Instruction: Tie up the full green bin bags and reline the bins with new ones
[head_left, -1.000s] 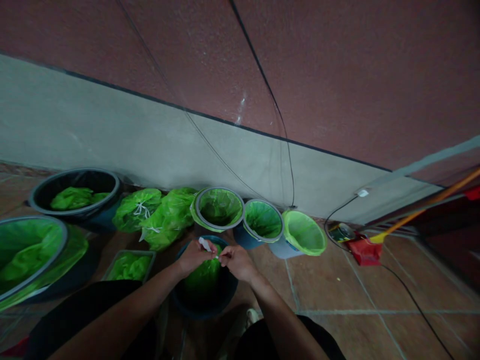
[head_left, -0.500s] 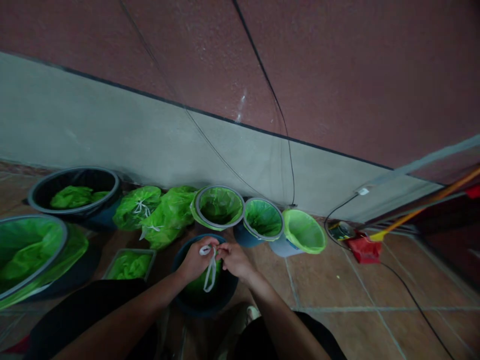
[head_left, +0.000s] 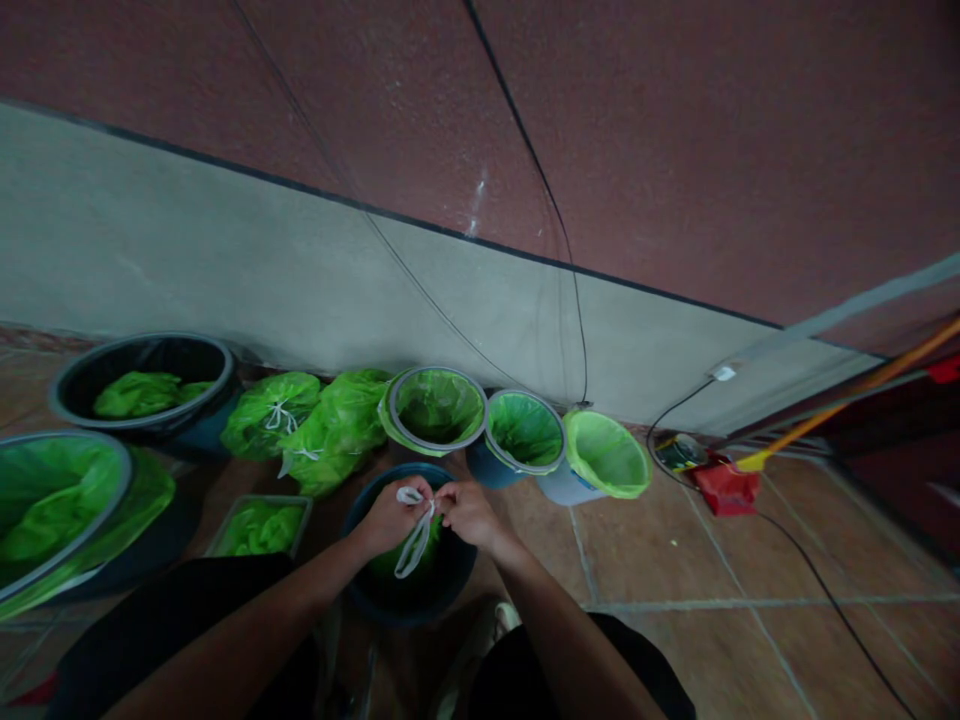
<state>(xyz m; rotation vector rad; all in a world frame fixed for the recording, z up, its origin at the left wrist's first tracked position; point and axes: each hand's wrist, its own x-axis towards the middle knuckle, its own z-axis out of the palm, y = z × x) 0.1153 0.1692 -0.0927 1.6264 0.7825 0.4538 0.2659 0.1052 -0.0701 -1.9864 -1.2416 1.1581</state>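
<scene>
A white drawstring (head_left: 412,548) hangs in a loop over a dark bucket (head_left: 360,597) between my legs. My left hand (head_left: 395,515) pinches the drawstring from the left. My right hand (head_left: 466,514) has its fingers closed on the string at the other side, close to my left fingertips. Beneath them a green plastic bag (head_left: 387,566) shows inside the bucket, partly hidden by my hands and the loop. Just beyond the bucket lie green tied bags (head_left: 346,420), one with a white knotted string (head_left: 280,415).
Bins with green liners stand along the wall: a grey-rimmed bin (head_left: 480,402), a blue bin (head_left: 489,461) and a pale bin (head_left: 559,487). Large bins (head_left: 129,470) and a small square container (head_left: 304,520) are at left. A red dustpan (head_left: 727,487) and black cable (head_left: 817,590) are at right.
The hands stay over the bucket, with my fingertips slightly further apart at the string. The white loop now hangs further left and slants. The view has shifted slightly.
</scene>
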